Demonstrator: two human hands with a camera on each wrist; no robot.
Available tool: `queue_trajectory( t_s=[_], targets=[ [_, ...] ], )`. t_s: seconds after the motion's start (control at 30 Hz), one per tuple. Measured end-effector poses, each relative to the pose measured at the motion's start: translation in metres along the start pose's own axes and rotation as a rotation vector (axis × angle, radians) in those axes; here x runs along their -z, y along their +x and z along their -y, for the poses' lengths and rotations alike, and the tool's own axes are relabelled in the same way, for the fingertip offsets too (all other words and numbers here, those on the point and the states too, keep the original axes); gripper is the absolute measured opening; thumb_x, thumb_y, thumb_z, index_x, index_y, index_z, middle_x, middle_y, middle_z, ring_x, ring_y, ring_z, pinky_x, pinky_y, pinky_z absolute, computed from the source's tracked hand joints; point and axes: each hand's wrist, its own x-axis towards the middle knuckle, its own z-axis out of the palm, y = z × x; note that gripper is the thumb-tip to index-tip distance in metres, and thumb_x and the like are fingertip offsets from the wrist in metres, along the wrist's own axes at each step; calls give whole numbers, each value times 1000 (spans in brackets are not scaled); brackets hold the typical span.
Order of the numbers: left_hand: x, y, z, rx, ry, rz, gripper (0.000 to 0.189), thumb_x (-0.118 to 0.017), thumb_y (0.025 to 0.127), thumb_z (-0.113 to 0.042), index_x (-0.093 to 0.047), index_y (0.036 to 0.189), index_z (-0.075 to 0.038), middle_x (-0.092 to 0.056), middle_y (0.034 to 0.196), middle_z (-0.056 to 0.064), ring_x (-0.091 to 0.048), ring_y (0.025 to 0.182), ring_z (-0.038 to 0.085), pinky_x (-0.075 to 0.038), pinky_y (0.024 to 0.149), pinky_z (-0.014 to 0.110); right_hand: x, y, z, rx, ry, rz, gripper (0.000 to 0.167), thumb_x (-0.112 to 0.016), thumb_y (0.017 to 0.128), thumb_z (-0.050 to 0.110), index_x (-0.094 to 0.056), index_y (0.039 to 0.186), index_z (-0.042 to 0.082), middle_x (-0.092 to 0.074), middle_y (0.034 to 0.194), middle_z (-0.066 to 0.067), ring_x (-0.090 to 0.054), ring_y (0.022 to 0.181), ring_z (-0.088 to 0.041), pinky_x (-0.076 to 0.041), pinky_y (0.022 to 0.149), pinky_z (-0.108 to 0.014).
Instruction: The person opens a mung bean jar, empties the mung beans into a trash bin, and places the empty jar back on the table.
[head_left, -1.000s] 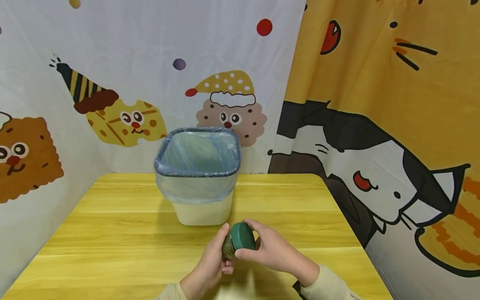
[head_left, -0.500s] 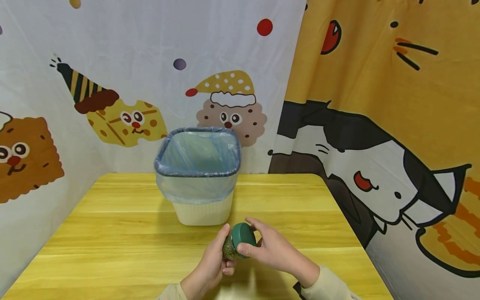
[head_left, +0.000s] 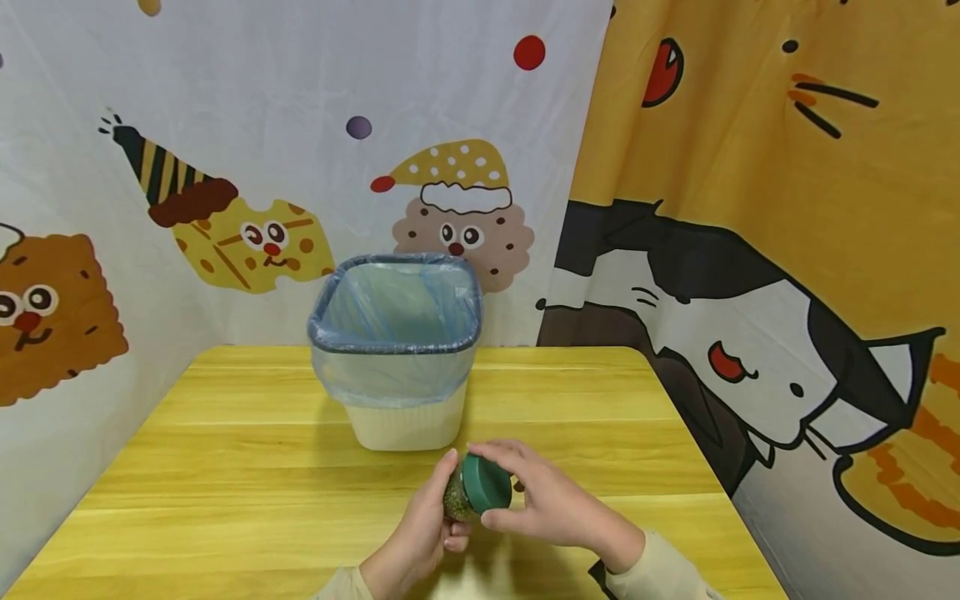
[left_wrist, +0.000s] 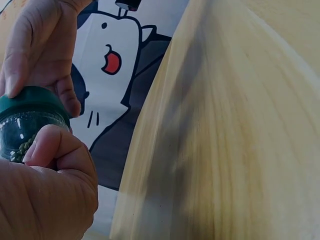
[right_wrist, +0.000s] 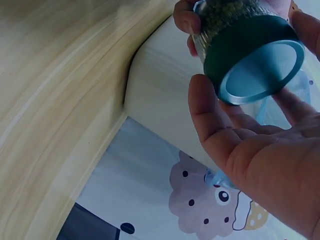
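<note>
A small clear jar (head_left: 456,497) with greenish grains inside is tilted above the table, its green lid (head_left: 486,483) facing right. My left hand (head_left: 417,525) grips the jar's body, thumb along the near side. In the left wrist view, that thumb crosses the glass in front of the grains (left_wrist: 22,148). My right hand (head_left: 558,504) holds the lid by its rim, forefinger at the top and thumb below. The right wrist view has the lid's flat round top (right_wrist: 262,72) toward the palm, with fingers and thumb spread about its edge.
A cream trash bin (head_left: 408,429) lined with a thin bluish plastic bag (head_left: 390,383) stands on the yellow wood-grain table (head_left: 225,500), just beyond my hands. Cartoon-printed curtains (head_left: 285,67) hang behind the table and along its sides.
My right hand's fingers have shifted around the lid, the forefinger now reaching further over its top. The left hand and jar stay almost in place; the bin has not moved.
</note>
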Motion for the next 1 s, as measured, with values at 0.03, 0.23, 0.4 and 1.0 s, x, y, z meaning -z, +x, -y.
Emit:
queue_trajectory(
  t_s=[0.03,0.23,0.4,1.0],
  targets=[
    [0,0,0,-1,-1,3,62,-46,104,-74,-65,98,-15,-60,71,-4,-38,51,6,-32,45,16,0,0,0,-10,6,0,78,-80,96,43,-42,164,33,-52,159,-8,-62,129,-26,-58,95,-32],
    [-1,0,0,-8,3,9,60,-47,104,-73,-68,102,-17,-63,76,-5,-39,53,6,-33,45,16,-4,4,0,-192,93,-38,90,-75,98,54,-38,165,7,-60,150,-17,-70,95,-15,-56,70,-25],
    [-1,0,1,1,4,-3,59,-49,103,-74,-66,103,-17,-63,79,-4,-38,53,6,-33,45,16,-3,6,0,-250,113,-32,85,-75,97,58,-50,156,2,-74,112,-9,-63,64,-7,-54,56,-27],
    [-2,0,0,12,6,-10,60,-44,105,-73,-66,106,-17,-61,78,-3,-39,53,7,-33,45,16,-3,3,0,-194,132,-6,88,-76,98,53,-41,162,3,-69,136,-19,-69,79,-8,-57,69,-25]
  ],
)
